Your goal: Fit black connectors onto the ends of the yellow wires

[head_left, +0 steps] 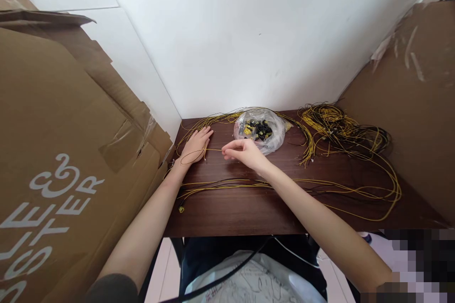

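The right hand (247,153) has its grip pinched closed on a yellow wire (213,149) running leftward to the flat, spread left hand (195,145).

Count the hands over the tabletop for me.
2. The left hand is palm down toward the left end of the table; the right hand is beside the clear bag, pinching a yellow wire. No other hand shows there.
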A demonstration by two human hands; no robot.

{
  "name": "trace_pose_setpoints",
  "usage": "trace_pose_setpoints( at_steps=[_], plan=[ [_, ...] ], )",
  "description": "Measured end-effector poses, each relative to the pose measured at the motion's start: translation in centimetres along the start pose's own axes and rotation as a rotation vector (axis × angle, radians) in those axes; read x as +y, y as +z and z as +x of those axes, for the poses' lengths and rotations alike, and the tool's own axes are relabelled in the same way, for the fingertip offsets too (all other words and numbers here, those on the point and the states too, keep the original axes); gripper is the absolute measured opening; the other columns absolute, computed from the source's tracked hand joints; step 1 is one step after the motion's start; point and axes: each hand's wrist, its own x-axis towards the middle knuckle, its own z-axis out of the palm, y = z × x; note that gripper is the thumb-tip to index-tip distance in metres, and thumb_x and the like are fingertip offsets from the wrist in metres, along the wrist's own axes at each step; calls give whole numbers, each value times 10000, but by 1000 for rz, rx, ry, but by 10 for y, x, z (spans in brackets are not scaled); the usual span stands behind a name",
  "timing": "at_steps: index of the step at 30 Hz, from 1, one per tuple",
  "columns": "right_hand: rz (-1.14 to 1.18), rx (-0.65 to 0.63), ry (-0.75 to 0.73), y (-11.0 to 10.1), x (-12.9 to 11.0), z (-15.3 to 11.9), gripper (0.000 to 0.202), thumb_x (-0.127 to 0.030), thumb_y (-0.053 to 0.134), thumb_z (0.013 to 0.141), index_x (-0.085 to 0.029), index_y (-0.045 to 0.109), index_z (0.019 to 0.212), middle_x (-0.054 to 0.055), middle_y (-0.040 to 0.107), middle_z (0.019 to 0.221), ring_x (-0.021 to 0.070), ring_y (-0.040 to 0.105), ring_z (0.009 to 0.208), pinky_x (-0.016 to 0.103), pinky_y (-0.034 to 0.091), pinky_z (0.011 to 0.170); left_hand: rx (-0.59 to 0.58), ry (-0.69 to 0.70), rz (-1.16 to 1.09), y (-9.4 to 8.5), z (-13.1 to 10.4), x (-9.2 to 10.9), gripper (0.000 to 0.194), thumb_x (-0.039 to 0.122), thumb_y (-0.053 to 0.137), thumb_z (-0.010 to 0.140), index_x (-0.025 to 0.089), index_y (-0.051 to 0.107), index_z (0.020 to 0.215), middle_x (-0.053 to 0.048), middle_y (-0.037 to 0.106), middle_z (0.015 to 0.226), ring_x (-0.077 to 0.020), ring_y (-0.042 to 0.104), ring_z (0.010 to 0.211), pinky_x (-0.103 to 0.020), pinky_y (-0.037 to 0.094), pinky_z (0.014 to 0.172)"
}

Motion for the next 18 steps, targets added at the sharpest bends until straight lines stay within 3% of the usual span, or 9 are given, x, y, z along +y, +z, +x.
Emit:
trace_pose_setpoints(
  at_steps=[4, 10, 18],
  plan=[
    [-143, -32, -122, 21, 10, 16, 138, -101, 555, 754, -111, 664, 839, 50, 686, 781, 133, 646, 712, 255, 481, 726, -19, -25, -27, -1, 1, 0, 456, 221, 227, 925, 131, 431, 1323, -92, 345, 1443, -185, 269, 1353, -422, 211, 1115],
    [-728, 4, -503, 44, 20, 28, 182, -63, 531, 807, -121, 645, 937, 77, 636, 967, 154, 591, 867, 264, 435, 801, -41, -12, -55, -7, -2, 2, 459, 208, 257, 908, 141, 419, 1332, -93, 327, 1452, -174, 254, 1359, -403, 194, 1119],
    [-1259, -12, -615, 60, 23, 34, 181, -103, 422, 895, -98, 601, 920, 107, 580, 935, 208, 524, 885, 309, 402, 761, -32, 25, -26, 3, -2, -10, 464, 238, 268, 915, 164, 382, 1358, -76, 299, 1468, -158, 219, 1371, -384, 174, 1121]
  ],
)
